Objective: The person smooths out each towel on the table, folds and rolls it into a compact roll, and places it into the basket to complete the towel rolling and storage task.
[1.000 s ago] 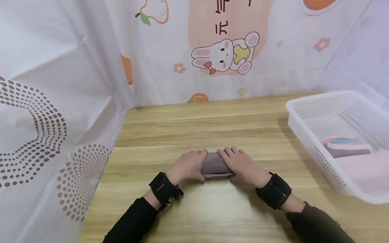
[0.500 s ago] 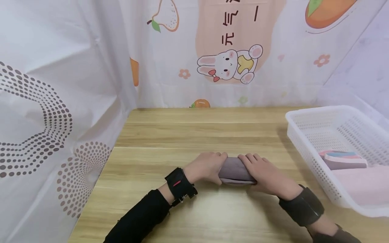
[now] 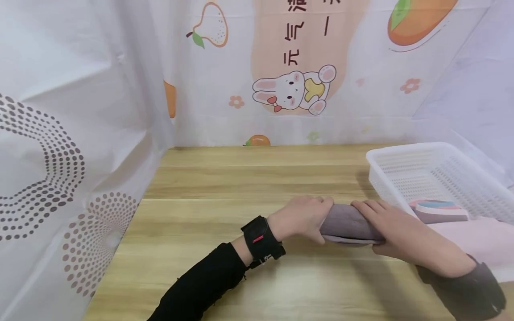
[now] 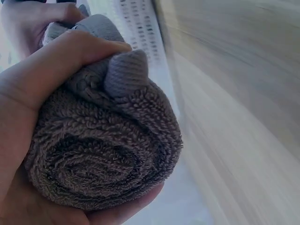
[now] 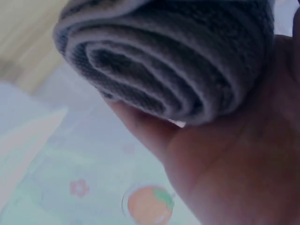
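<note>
A rolled grey-purple towel (image 3: 348,225) is held between both hands above the table in the head view. My left hand (image 3: 302,217) grips its left end, thumb on the near side and fingers over the far side. My right hand (image 3: 395,229) grips the other end, close to the basket's near-left side. In the left wrist view the towel's spiral end (image 4: 101,164) shows terry loops and a ribbed hem, with thumb and fingers curled round it. The right wrist view shows the other coiled end (image 5: 154,70) of the towel lying against the right palm (image 5: 234,164).
A white perforated basket (image 3: 385,171) stands on the wooden table (image 3: 225,178) at the right. Inside it lie a folded striped cloth (image 3: 439,210) in pink, blue and white and a pale pink cloth (image 3: 478,238). Printed curtains (image 3: 209,102) hang behind the table and along its left side.
Both hands have carried the rolled towel rightward from the table's middle toward the basket. The right forearm now overlaps the basket's near corner. The head view has shifted slightly.
</note>
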Tool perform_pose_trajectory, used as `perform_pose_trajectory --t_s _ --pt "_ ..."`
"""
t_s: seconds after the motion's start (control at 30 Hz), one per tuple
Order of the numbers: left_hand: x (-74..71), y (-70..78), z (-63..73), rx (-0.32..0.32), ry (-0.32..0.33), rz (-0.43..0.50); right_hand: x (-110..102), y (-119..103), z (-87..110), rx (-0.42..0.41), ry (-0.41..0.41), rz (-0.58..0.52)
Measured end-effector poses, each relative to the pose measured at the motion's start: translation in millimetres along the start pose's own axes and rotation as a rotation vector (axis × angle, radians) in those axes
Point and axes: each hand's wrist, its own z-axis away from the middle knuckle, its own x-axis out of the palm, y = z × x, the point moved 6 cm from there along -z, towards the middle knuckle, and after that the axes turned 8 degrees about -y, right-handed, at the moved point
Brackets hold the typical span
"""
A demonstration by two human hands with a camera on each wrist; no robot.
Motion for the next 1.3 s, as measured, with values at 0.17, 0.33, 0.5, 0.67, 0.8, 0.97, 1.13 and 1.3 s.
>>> perform_pose_trajectory --t_s 0.17,0.33,0.5,0.67,0.8,0.97,1.13,1.3 --pt "-9.3 22.7 -17.1 0.017 0.039 0.007 -12.5 17.4 27.4 0.021 0.033 0.039" --pt "-24.7 50.3 -45.6 0.035 0.042 0.05 -26.7 45.1 58.5 0.038 0.091 0.085" --pt "-43.1 78.4 -74.7 0.034 -0.002 0.026 -34.4 74.5 93.6 0.078 0.141 0.046" --pt "-55.5 101.3 -97.9 0.025 -0.036 0.029 -38.6 96.9 120.8 0.056 0.223 -0.042" --pt "-58.5 115.1 -114.8 0.019 -0.054 0.052 -39.9 114.2 136.1 -0.003 0.283 -0.1" --pt "-56.8 130.5 -136.0 0.032 -0.049 0.076 -34.9 138.3 157.5 0.064 0.309 -0.077" --pt "-51.2 145.0 -156.1 0.048 -0.021 0.097 -25.2 161.8 176.8 0.191 0.296 -0.041" --pt "-44.1 155.0 -172.6 0.04 0.008 0.112 -15.6 177.6 186.9 0.214 0.277 -0.039"
